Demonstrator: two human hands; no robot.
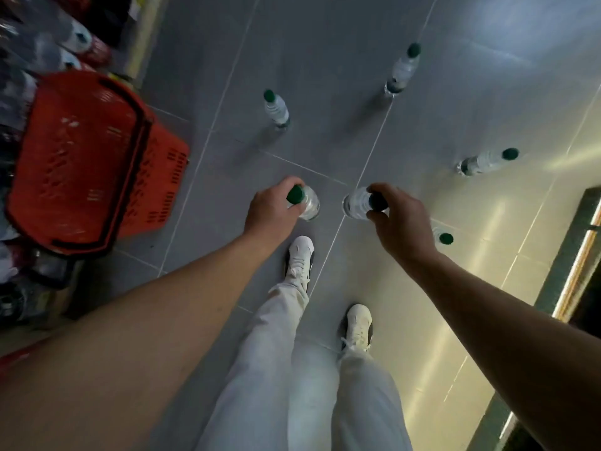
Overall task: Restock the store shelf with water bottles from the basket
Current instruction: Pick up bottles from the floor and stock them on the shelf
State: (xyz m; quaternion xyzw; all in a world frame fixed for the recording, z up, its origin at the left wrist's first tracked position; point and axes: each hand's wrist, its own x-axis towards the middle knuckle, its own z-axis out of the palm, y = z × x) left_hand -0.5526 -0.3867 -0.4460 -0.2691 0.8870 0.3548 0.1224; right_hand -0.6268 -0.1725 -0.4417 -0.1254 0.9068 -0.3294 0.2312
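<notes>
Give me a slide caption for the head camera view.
Both hands, left and right, grip a bottle each above the tiled floor, red basket nearby.

1. The left arm is bare and reaches forward and down from the lower left, nearly straight.
2. The left hand is turned palm down, its fingers curled round the neck of a water bottle just under the green cap.
3. The right arm is bare too and stretches in from the lower right, bent slightly at the wrist.
4. The right hand has thumb and fingers curled round the capped top of a second water bottle.
5. The two hands are level with each other, near but apart.
6. Both legs, in pale trousers, stand below, the left white shoe ahead of the right white shoe.
</notes>
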